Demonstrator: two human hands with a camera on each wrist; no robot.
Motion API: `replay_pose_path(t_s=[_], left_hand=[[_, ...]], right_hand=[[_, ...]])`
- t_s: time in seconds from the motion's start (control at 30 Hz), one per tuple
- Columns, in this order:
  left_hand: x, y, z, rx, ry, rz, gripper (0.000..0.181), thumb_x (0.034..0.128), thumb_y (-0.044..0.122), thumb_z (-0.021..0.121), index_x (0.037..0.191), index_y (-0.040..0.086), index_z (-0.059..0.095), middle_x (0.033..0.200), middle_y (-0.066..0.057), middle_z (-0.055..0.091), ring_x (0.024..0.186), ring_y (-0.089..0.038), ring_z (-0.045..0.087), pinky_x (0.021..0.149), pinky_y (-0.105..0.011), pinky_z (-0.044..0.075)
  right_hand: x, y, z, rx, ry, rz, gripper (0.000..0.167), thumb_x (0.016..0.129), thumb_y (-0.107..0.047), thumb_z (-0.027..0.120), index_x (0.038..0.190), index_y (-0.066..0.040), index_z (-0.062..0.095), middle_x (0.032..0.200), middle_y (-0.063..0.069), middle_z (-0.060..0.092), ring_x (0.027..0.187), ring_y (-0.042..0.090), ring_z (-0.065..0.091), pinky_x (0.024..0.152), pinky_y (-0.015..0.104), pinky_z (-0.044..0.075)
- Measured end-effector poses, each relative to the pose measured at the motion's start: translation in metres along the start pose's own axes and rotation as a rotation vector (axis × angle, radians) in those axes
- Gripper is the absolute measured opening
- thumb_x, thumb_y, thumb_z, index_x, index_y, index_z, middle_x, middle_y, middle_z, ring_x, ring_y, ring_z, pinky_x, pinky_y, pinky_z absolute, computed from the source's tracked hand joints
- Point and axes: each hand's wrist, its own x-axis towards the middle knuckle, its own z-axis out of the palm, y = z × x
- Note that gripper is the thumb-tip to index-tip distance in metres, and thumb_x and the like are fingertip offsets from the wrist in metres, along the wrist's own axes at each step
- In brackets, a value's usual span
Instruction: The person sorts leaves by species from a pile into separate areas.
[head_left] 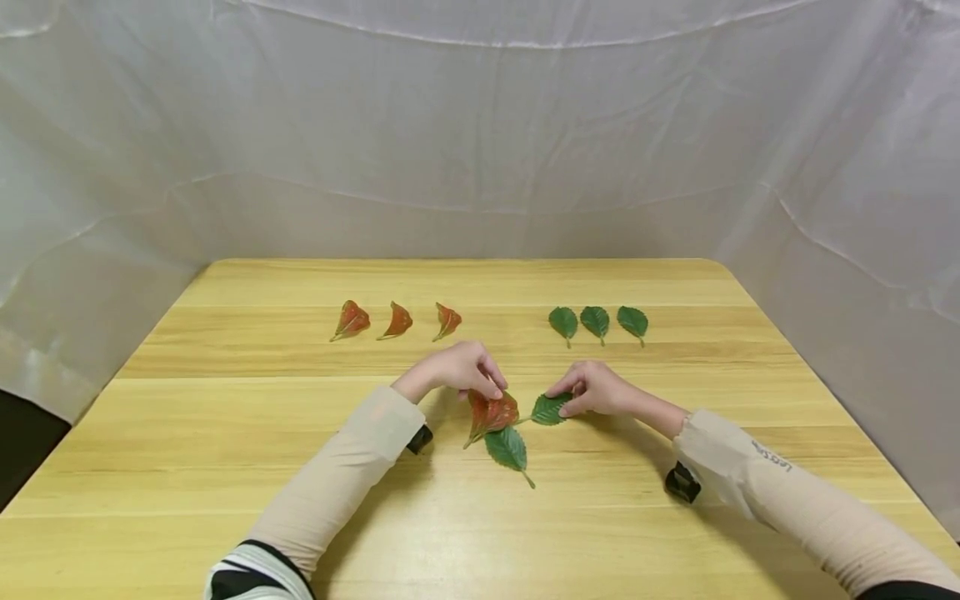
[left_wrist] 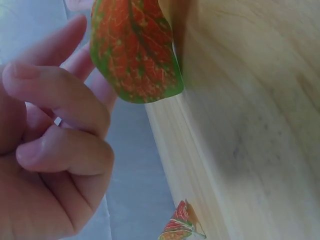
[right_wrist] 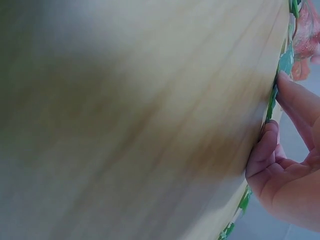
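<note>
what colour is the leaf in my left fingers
The leaf is orange-red with yellowish flecks and a green edge, clearest in the left wrist view.

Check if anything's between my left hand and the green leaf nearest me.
Yes, the red leaf held by your left hand lies between them, right by the tip of the nearest green leaf. The second green leaf, at your right hand, is off to the side.
</note>
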Motion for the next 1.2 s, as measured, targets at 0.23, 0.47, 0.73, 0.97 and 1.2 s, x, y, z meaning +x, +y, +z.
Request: replay_pose_path(t_s=[0.23, 0.47, 0.73, 0.97, 1.2], left_hand=[[0.001, 0.0, 0.001, -0.082, 0.03, 0.048, 0.005, 0.0783, -0.001, 0.065, 0.082, -0.002, 0.069, 0.069, -0.003, 0.065, 0.044, -0.007, 0.042, 0.045, -0.022, 0.037], [-0.001, -0.002, -0.002, -0.219, 0.124, 0.122, 0.011, 0.0796, -0.006, 0.059, 0.085, -0.005, 0.068, 0.075, -0.004, 0.065, 0.06, -0.009, 0.051, 0.056, -0.021, 0.043], [-0.007, -0.001, -0.007, -0.249, 0.16, 0.123, 0.015, 0.0836, -0.005, 0.053, 0.087, -0.005, 0.068, 0.078, -0.007, 0.065, 0.061, -0.014, 0.058, 0.055, -0.025, 0.044], [-0.01, -0.002, -0.011, -0.274, 0.23, 0.107, 0.016, 0.0827, -0.007, 0.053, 0.089, -0.006, 0.067, 0.079, -0.01, 0.066, 0.061, -0.019, 0.062, 0.055, -0.028, 0.047], [-0.016, -0.004, -0.018, -0.297, 0.277, 0.157, 0.015, 0.0827, -0.006, 0.054, 0.09, -0.007, 0.067, 0.087, -0.012, 0.066, 0.071, -0.017, 0.062, 0.067, -0.033, 0.048]], right_hand=[[0.0, 0.001, 0.001, 0.002, 0.0, 0.001, 0.028, 0.07, -0.004, 0.074, 0.097, 0.003, 0.068, 0.085, 0.008, 0.057, 0.062, 0.011, 0.044, 0.056, 0.023, 0.04], [0.001, 0.0, 0.001, 0.009, 0.009, 0.001, 0.028, 0.069, -0.003, 0.074, 0.096, 0.004, 0.068, 0.085, 0.008, 0.057, 0.062, 0.012, 0.044, 0.056, 0.023, 0.04], [0.0, -0.001, 0.001, 0.002, 0.003, 0.008, 0.028, 0.07, -0.003, 0.074, 0.096, 0.003, 0.068, 0.086, 0.008, 0.057, 0.062, 0.012, 0.045, 0.057, 0.023, 0.041], [0.0, -0.001, 0.0, -0.003, 0.001, 0.026, 0.028, 0.07, -0.004, 0.074, 0.097, 0.003, 0.068, 0.087, 0.009, 0.057, 0.063, 0.012, 0.044, 0.058, 0.024, 0.04], [0.0, -0.001, 0.001, 0.007, -0.001, 0.023, 0.029, 0.071, -0.004, 0.074, 0.098, 0.004, 0.067, 0.087, 0.009, 0.056, 0.062, 0.012, 0.044, 0.059, 0.024, 0.04]])
